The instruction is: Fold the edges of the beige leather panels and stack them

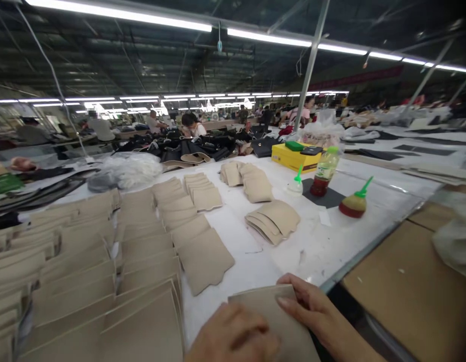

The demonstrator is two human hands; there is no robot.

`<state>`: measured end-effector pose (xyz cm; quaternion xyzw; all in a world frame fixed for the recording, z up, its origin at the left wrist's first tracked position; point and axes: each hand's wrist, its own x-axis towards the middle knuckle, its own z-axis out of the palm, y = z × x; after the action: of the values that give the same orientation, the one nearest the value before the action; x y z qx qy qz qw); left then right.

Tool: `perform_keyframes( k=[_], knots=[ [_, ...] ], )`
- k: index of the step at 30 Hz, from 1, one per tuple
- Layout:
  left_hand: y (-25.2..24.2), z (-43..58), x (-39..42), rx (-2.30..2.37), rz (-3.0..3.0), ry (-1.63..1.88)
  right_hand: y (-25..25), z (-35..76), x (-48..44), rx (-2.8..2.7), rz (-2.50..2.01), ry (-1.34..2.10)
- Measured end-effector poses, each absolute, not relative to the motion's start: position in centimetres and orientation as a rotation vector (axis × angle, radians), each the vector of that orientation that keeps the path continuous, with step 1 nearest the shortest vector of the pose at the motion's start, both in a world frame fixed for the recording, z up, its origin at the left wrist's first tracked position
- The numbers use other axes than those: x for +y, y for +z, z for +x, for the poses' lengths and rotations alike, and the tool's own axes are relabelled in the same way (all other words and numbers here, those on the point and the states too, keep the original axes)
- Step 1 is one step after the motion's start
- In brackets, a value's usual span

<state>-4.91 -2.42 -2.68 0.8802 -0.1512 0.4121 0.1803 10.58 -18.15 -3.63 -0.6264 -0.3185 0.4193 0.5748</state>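
A flat beige panel, leather-like, lies at the table's near edge in front of me. My right hand grips its upper right corner between thumb and fingers. Over its left side is my left hand, fingers curled and smeared by motion; whether it holds the panel I cannot tell. Ahead lies a small stack of beige panels with curved edges. Left of my hands, overlapping beige panels run in rows away from me.
Right of the stack stand a squeeze bottle with a green nozzle, a smaller white one and a bottle of red liquid. Behind them is a yellow box. Clear plastic bags lie at back left. People work farther off.
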Motion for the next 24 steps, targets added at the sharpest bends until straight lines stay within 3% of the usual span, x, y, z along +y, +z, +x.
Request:
perform_keyframes(
  k=[4, 8, 18, 24],
  knots=[
    [0.6, -5.6, -1.1, 0.129, 2.351, 0.338, -3.2, 8.2, -20.4, -0.757, -1.453, 1.036],
    [1.3, -5.3, -1.0, 0.251, 1.999, -0.246, -3.4, 6.6, -21.7, -0.867, -1.575, 1.012],
    [0.7, -5.3, -1.4, 0.309, 1.561, -0.616, -4.7, 4.6, -22.8, -0.964, -1.691, 0.938],
    [-1.1, -5.4, -1.7, 0.287, 1.509, -0.661, -4.6, 4.6, -23.2, -1.186, -1.793, 0.759]
  ],
)
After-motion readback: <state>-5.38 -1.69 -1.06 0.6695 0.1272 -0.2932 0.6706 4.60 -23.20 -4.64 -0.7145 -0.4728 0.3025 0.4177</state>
